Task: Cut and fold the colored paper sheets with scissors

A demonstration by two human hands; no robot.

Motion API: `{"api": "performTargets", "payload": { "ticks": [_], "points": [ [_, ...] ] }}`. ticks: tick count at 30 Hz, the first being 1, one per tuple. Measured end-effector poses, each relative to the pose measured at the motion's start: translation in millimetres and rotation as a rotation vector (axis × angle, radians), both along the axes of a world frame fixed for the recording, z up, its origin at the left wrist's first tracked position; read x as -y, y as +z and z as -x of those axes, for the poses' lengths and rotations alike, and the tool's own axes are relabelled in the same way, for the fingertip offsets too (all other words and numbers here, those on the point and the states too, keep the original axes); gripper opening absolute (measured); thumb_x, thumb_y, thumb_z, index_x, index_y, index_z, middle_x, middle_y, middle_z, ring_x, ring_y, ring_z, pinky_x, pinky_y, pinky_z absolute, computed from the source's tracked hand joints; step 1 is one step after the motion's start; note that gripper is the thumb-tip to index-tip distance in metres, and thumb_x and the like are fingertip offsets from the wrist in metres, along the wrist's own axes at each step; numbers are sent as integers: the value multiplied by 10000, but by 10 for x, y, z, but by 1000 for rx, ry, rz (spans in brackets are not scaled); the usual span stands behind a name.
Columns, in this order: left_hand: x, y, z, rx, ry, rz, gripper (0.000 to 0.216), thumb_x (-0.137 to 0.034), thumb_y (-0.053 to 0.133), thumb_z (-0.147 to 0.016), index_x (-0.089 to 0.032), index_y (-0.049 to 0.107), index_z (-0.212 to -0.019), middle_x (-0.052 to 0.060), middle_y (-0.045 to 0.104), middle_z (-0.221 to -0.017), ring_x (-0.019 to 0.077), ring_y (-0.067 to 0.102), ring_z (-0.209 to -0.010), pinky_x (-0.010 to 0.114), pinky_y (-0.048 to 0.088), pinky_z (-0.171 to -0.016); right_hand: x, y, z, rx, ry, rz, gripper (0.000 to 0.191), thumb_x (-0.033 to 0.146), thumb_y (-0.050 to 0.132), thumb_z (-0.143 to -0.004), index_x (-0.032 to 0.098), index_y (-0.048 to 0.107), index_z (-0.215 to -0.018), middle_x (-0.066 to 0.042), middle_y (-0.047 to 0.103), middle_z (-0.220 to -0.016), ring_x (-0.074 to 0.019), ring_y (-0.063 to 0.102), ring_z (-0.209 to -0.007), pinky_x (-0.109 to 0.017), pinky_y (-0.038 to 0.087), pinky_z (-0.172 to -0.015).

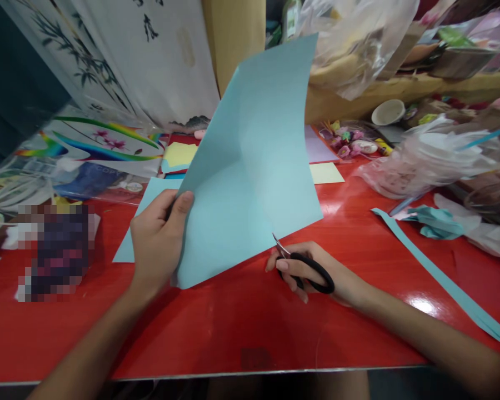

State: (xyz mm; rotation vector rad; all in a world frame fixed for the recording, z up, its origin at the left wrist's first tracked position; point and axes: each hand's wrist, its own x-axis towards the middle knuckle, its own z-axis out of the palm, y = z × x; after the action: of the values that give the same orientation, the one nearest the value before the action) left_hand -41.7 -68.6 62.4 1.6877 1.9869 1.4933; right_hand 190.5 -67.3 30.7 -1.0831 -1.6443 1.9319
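A large light-blue sheet of paper [250, 166] stands tilted above the red table, with a soft crease down its upper part. My left hand [160, 233] grips its left edge, thumb on the front. My right hand [304, 269] has its fingers in the black handles of a pair of scissors [312, 272]. The scissors' blades meet the sheet's lower edge, right of its middle; one blade is hidden behind the paper. Another light-blue sheet [125, 244] lies flat behind my left hand.
On the red table [241, 328] a long blue paper strip [441, 272] lies at the right, near crumpled blue paper [437, 222]. Plastic bags [429, 155] and a white cup [388, 113] crowd the back right. Clear bags and a coiled white cable [29, 178] fill the left.
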Motion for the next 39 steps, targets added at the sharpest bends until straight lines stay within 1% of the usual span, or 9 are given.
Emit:
{"api": "performTargets", "payload": {
  "ticks": [4,9,14,18,23,26,29,35,39],
  "points": [
    [-58,-22,62,4,20,-4,291,-440,534,-804,-187,578,-667,-40,392,-563,92,314,-534,244,255,-489,-18,37,-39,72,79,-23,369,491,573,-765,131,607,-838,39,484,-492,-62,461,-396,-192,344,-402],
    [-100,-23,117,-16,24,-2,279,-427,531,-809,-182,576,-681,-39,381,-569,93,327,-558,244,256,-517,-115,116,-200,228,117,-110,303,442,600,-760,149,619,-833,0,547,-613,-73,494,-465,-187,379,-414],
    [-104,-5,141,-33,20,-3,264,-377,537,-812,-168,509,-653,-44,352,-578,83,306,-561,235,243,-508,-225,143,-345,4,56,-191,312,413,566,-793,139,607,-937,-15,567,-681,-81,529,-563,-170,395,-453],
    [-77,-8,113,72,-49,82,302,-404,543,-802,-171,471,-624,-43,315,-575,81,286,-538,239,225,-477,-217,113,-325,-91,79,-82,430,445,564,-784,121,568,-1067,-33,567,-710,-105,553,-601,-160,361,-395],
    [-30,-7,44,126,-73,139,366,-415,549,-793,-179,386,-566,-42,265,-536,86,232,-495,244,199,-439,-165,71,-224,-27,130,32,397,409,577,-785,107,574,-1044,-39,578,-723,-100,571,-593,-170,418,-449],
    [-14,0,10,139,-91,156,360,-409,545,-790,-186,386,-557,-37,269,-535,94,234,-488,241,201,-420,-151,62,-182,-17,158,38,321,408,582,-783,99,592,-870,-39,580,-696,-94,568,-577,-169,427,-455],
    [7,7,-23,160,-116,200,305,-425,533,-789,-196,468,-598,-36,306,-543,97,272,-487,233,220,-409,-140,66,-157,-9,158,41,324,416,591,-776,94,573,-737,-42,583,-672,-88,565,-553,-171,433,-459],
    [70,21,-99,63,-115,216,283,-424,518,-800,-206,518,-618,-37,383,-556,102,331,-509,236,250,-435,-132,25,-154,-51,182,78,347,430,580,-781,83,583,-765,-71,592,-739,-125,595,-622,-233,492,-546],
    [86,34,-116,20,-89,208,273,-422,510,-808,-214,534,-632,-38,365,-539,107,319,-503,242,235,-434,-153,6,-191,-76,232,86,385,451,552,-795,70,593,-829,-107,599,-815,-152,609,-696,-272,511,-613]
  ]
}}
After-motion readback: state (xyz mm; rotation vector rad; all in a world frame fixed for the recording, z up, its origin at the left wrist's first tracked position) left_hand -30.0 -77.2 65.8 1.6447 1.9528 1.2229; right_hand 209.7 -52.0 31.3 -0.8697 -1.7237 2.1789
